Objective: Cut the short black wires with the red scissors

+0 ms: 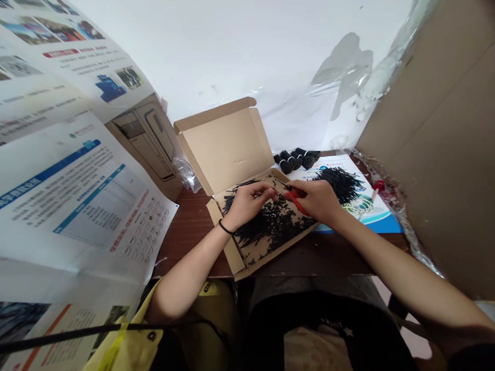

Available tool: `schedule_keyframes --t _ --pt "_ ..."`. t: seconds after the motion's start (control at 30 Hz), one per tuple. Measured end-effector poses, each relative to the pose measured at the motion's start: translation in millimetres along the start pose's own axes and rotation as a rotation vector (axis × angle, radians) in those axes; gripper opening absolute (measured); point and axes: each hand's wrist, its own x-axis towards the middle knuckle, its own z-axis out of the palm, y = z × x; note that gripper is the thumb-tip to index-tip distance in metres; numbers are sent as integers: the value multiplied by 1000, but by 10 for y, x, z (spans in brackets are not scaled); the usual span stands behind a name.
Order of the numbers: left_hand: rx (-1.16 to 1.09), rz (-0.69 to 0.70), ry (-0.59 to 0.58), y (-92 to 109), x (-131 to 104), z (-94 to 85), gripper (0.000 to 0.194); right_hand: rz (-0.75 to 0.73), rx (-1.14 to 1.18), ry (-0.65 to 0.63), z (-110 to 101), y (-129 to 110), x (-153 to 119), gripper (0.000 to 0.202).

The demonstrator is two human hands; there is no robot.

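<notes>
My right hand (314,198) is closed round red-handled cutting pliers (297,202), whose dark tip points left toward my other hand. My left hand (250,204) is pinched, thumb against fingers, just left of the tip; what lies between the fingers is too small to make out. Both hands are above an open cardboard box (234,261). Inside it, many short black pieces (283,227) lie scattered on the right, with longer thin black strips (249,234) on the left, partly hidden under my left hand.
A loose pile of black strips (340,183) lies right of the box on a printed sheet (382,224), beside pale rings (360,206). Several tied black bundles (297,160) sit behind. Cardboard (445,146) walls the right; printed posters (69,186) stand left. A red-capped object (378,186) is at the right.
</notes>
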Motion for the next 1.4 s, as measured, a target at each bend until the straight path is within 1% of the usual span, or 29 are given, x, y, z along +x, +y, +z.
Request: schedule_keyframes --t 0.13,0.27,0.43,0.63,0.9,1.17,1.4 --pt "-89 -49 57 -29 12 -2 23 -12 102 12 -7 -24 2 32" --pt "-171 -69 74 -52 20 7 23 -1 126 -41 4 -40 -5 32" --pt "-160 -85 69 -28 17 12 23 -10 136 -67 6 -49 -4 30" --pt "-114 -59 89 -3 21 13 18 -20 105 -86 21 -29 -10 28" --pt "-118 -71 53 39 15 12 20 -19 92 -71 46 -18 -20 32" --pt "-158 -52 18 63 6 19 23 -12 130 -54 47 -24 -19 34" --pt "-148 -62 18 39 4 14 21 -47 45 -33 83 6 -28 33"
